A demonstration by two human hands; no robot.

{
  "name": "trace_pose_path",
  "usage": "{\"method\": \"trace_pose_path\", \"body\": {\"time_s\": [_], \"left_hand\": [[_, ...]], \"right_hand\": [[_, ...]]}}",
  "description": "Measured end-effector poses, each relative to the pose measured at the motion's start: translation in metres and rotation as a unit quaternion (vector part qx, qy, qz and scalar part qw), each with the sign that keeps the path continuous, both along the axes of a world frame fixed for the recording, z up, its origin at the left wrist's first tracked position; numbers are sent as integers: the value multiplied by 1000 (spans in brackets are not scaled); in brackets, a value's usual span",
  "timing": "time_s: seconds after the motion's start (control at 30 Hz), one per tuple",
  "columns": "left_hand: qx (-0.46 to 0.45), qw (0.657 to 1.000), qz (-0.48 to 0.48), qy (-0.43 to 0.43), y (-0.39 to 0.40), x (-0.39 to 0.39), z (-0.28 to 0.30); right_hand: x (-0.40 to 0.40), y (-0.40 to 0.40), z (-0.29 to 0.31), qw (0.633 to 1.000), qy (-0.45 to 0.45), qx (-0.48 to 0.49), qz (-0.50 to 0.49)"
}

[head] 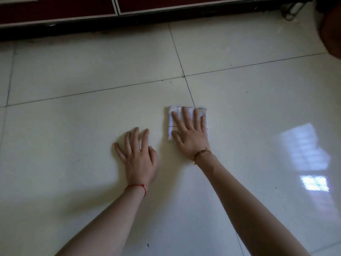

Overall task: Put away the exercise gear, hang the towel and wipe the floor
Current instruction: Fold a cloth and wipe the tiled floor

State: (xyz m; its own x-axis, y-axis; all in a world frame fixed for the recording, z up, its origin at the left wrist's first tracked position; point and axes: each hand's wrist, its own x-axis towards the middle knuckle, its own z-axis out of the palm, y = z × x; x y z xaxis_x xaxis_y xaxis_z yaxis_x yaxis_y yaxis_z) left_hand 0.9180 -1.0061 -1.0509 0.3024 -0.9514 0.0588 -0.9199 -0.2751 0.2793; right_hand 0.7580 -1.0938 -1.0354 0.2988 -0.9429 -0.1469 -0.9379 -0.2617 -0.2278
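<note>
A small folded white cloth [172, 115] with thin dark lines lies on the glossy cream tiled floor [73, 126], just below a tile joint crossing. My right hand [190, 133] presses flat on the cloth with fingers spread, covering most of it. My left hand [138, 156] rests flat on the bare tile to the left of the cloth, fingers apart, holding nothing. A red string circles the left wrist and a beaded bracelet the right.
A dark red cabinet [73, 10] with white trim runs along the top, with a dark gap beneath it. A metal fitting [291, 10] stands at the top right. A brownish round object [332, 34] sits at the right edge. Small dark specks dot the tiles.
</note>
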Motion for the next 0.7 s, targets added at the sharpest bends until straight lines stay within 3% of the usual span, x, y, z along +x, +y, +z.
{"method": "trace_pose_path", "body": {"time_s": [0.23, 0.37, 0.53, 0.7], "left_hand": [[9, 1000, -4, -2, 1, -1, 0], [-2, 1000, -5, -13, 1, -1, -2], [21, 1000, -10, -16, 0, 1, -5], [18, 999, -18, -27, 0, 1, -5]], "right_hand": [[-82, -57, 6, 981, 43, 22, -185], [-79, -104, 11, 972, 39, 49, -228], [-33, -154, 14, 979, 46, 72, -183], [49, -152, 11, 997, 45, 53, -46]]}}
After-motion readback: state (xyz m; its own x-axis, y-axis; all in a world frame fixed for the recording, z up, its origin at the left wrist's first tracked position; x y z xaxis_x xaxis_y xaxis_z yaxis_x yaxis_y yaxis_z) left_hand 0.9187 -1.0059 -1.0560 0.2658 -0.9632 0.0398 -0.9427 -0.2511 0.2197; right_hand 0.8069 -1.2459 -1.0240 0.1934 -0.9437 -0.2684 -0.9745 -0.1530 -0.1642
